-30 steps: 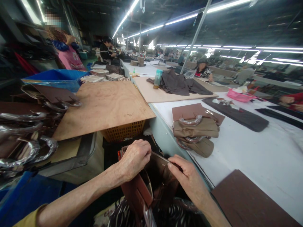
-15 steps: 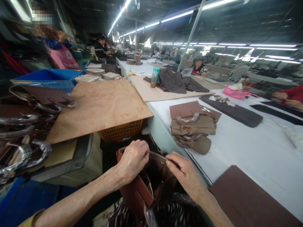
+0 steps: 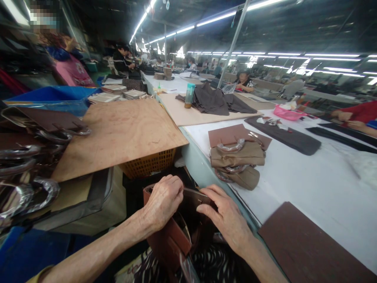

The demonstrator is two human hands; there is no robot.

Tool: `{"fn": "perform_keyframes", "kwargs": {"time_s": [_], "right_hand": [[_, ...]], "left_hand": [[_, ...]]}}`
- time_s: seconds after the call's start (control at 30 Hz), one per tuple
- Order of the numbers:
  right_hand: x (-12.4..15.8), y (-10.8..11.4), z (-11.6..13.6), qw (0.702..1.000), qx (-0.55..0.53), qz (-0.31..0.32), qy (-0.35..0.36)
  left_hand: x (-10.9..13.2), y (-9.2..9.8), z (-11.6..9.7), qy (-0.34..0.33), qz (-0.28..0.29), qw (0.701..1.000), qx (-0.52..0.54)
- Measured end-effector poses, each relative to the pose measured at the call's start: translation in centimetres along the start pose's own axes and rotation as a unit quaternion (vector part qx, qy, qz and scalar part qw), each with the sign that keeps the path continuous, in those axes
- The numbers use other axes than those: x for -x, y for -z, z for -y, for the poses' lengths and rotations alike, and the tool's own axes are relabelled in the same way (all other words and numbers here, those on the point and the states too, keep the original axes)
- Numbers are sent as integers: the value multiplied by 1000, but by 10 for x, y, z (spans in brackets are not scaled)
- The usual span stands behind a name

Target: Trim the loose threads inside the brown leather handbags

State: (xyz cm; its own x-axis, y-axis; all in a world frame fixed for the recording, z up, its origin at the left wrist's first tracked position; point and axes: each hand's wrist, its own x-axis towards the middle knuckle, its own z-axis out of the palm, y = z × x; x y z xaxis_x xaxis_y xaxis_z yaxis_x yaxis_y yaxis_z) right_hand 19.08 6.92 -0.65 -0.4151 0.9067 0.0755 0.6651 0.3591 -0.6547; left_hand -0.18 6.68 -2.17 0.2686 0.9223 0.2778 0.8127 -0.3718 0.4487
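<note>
A brown handbag (image 3: 172, 239) sits in my lap, its mouth facing up and its inside dark. My left hand (image 3: 165, 202) is closed on the bag's top edge, fingers curled over the rim. At the right side of the same rim is my right hand (image 3: 226, 216), its thumb apart from the fingers. The thumb lies over the bag's opening and the fingertips are at the edge; I cannot tell whether they press on it. A plastic-wrapped handle (image 3: 187, 267) hangs at the bag's front.
Right, a white table (image 3: 294, 177) bears a brown panel (image 3: 312, 243) and a folded tan bag (image 3: 240, 157). Left, a plywood board (image 3: 126, 129) lies over a yellow basket (image 3: 150, 163), beside stacked bags with wrapped handles (image 3: 22, 151). Co-workers (image 3: 122, 61) are farther back.
My right hand has loosened its pinch on the bag's rim; thumb and fingers have spread apart. My left hand keeps its hold. The view has shifted slightly.
</note>
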Motion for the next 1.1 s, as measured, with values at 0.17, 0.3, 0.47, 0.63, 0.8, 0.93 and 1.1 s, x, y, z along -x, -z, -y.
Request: {"fn": "perform_keyframes", "kwargs": {"time_s": [0.17,0.3,0.47,0.63,0.8,0.93,1.1], "right_hand": [[-6,-2,3,999,14,-13,-30],[-9,-3,1,1000,-5,-2,-11],[-11,-4,-3,1000,-11,-7,14],[-10,-5,-2,1000,-7,-10,17],[-11,-4,-1,1000,-8,-10,-13],[-16,-4,5,999,33,-1,-5],[-22,-10,22,984,170,45,-12]], "left_hand": [[1,0,1,5,-3,1000,1],[2,-1,1,10,-2,1000,4],[2,0,1,6,-4,1000,13],[1,1,0,8,-2,1000,21],[2,3,-2,18,1,999,30],[1,3,-4,22,4,999,31],[0,4,-8,19,18,999,27]]}}
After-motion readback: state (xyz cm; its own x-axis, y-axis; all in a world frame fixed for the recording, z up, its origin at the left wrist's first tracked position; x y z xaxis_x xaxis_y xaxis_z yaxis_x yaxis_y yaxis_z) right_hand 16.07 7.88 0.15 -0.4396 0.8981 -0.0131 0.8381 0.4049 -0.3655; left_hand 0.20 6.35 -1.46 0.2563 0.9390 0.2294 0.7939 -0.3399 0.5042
